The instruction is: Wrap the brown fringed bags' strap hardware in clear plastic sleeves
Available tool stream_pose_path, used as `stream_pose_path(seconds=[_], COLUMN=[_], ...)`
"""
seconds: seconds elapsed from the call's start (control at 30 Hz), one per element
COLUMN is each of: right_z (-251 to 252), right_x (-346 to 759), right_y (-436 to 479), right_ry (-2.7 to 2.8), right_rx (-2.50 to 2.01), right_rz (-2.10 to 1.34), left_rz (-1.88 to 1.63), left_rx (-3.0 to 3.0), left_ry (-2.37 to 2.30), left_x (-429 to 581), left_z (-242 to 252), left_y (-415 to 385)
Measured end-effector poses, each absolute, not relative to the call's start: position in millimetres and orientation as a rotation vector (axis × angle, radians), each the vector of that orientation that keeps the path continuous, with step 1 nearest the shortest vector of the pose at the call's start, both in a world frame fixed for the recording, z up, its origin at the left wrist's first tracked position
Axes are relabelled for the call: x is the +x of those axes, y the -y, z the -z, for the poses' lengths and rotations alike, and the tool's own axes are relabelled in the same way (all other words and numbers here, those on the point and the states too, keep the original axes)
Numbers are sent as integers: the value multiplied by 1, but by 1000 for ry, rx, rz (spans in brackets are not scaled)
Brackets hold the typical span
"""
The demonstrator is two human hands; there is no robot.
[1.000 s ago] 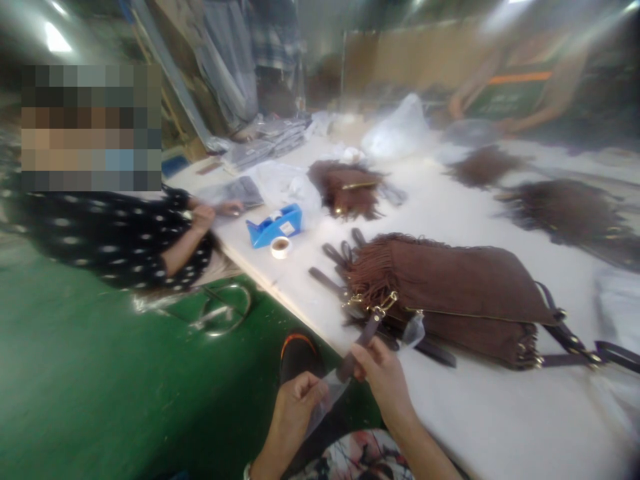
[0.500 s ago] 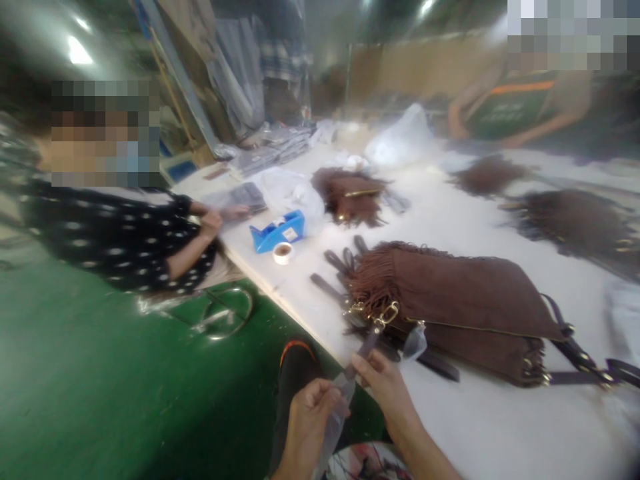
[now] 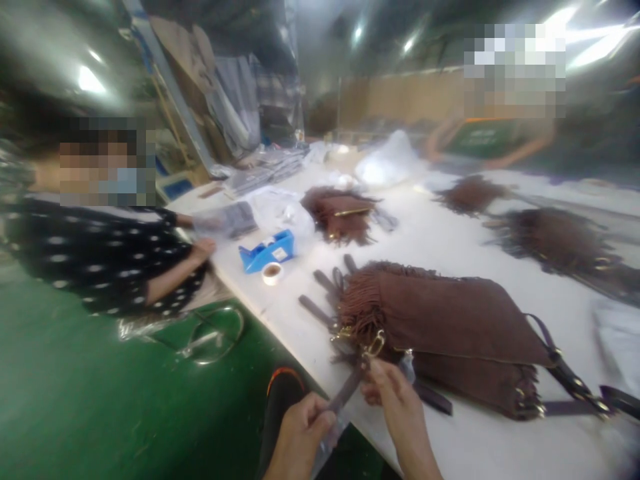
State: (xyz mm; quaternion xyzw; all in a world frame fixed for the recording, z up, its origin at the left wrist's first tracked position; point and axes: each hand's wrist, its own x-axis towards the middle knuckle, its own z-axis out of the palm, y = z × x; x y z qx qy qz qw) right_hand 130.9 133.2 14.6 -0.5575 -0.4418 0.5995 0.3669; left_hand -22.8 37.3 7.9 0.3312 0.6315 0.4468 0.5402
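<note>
A dark brown strap (image 3: 346,392) slants over the table's front edge, ending in a gold clasp (image 3: 376,343) beside the stacked brown fringed bags (image 3: 460,310). My left hand (image 3: 303,427) pinches the strap's lower part, together with a clear plastic sleeve (image 3: 327,448) that hangs below the fingers. Close under the clasp, my right hand (image 3: 396,401) has its fingers closed on the strap's upper end. Several loose strap ends (image 3: 316,312) stick out to the left of the bags. A small plastic-wrapped piece (image 3: 407,365) hangs just behind my right hand.
A blue tape dispenser (image 3: 267,252) and a white tape roll (image 3: 273,274) stand near the table's left edge. More fringed brown bags (image 3: 343,215) lie further back. At left sits a co-worker in a dotted top (image 3: 100,260); another person (image 3: 487,140) is across the table (image 3: 430,250).
My right hand has moved up along the strap to near the clasp. My left hand has shifted slightly left and down, and more bare strap shows between the hands. The view has tilted up.
</note>
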Motion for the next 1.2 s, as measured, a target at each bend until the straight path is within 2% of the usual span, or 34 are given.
stream_pose_path(seconds=[0.2,0.47,0.6,0.93,1.03,1.2], right_z=[-26,-14,-9,-10,-17,-16], right_x=[126,135,143,163,164,167], right_y=[-150,-151,-148,-143,-135,-127], right_ry=[1156,1010,956,968,935,1355], right_rx=[-1511,-1375,-1349,-1417,-1513,-1579], right_rz=[-1377,-1611,-1708,-1679,-1578,-1125], left_rz=[-783,-1002,-1092,-1094,-1098,-1042], left_rx=[1165,557,566,664,644,674], left_ry=[-1802,-1435,-1400,-1475,-1456,-1467], left_x=[-46,2,21,39,37,28], left_z=[-21,-15,-20,-19,-24,-25], left_y=[-36,-80,-103,-127,-124,-118])
